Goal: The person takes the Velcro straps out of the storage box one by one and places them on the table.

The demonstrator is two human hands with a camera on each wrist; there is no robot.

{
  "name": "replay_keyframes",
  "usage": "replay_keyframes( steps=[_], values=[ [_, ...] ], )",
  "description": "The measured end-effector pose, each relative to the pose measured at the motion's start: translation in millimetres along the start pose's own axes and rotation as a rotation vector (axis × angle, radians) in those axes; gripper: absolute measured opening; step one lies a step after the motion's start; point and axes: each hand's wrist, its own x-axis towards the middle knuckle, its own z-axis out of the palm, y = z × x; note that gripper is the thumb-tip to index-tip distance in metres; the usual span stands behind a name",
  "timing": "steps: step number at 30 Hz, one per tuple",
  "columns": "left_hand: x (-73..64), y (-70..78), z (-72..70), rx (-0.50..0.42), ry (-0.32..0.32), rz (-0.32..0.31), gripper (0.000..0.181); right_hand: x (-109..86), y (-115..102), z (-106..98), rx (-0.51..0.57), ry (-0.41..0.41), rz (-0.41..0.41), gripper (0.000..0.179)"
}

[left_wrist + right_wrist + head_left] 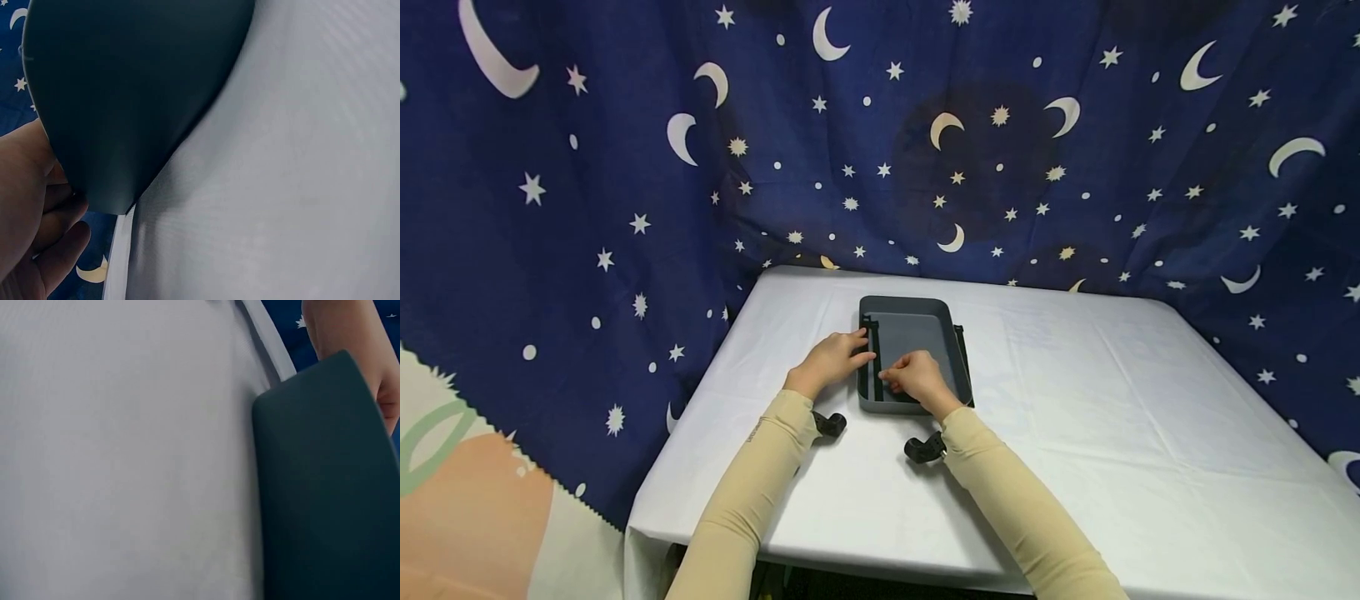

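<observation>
A dark grey rectangular tray [917, 408] with low walls and rounded corners lies on the table. Inside it, along the left side, runs a narrow black strip [877, 387]. My left hand [831, 360] reaches over the left rim, its fingers extended and its thumb beside the strip. In the left wrist view, that hand's curved fingers [59, 234] show past the tray's wall. Over the tray's near part is my right hand [917, 377], fingers curled and fingertips together at the strip's right edge. Whether they pinch the strip or something small is hidden.
Another black strip [962, 354] lies along the tray's outer right side. A white cloth covers the table [1112, 417]. Behind it hangs a dark blue curtain [1000, 167] with moons and stars. Black wrist devices [925, 448] sit below both hands.
</observation>
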Motion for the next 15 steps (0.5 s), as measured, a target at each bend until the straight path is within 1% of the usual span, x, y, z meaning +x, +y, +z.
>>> replay_keyframes(
  steps=[4, 8, 15],
  values=[
    [0.7, -0.4, 0.3, 0.001, -0.006, -0.002, 0.054, 1.0, -2.3, 2.1, -0.014, 0.003, 0.005, 0.016],
    [1.9, -2.2, 1.4, 0.008, 0.001, 0.006, 0.053, 1.8, -4.1, 2.7, -0.027, 0.006, 0.018, 0.017],
    [2.2, -3.0, 2.2, 0.01, 0.003, 0.012, 0.054, 2.8, -3.1, 4.3, -0.056, 0.003, 0.021, 0.018]
  ],
)
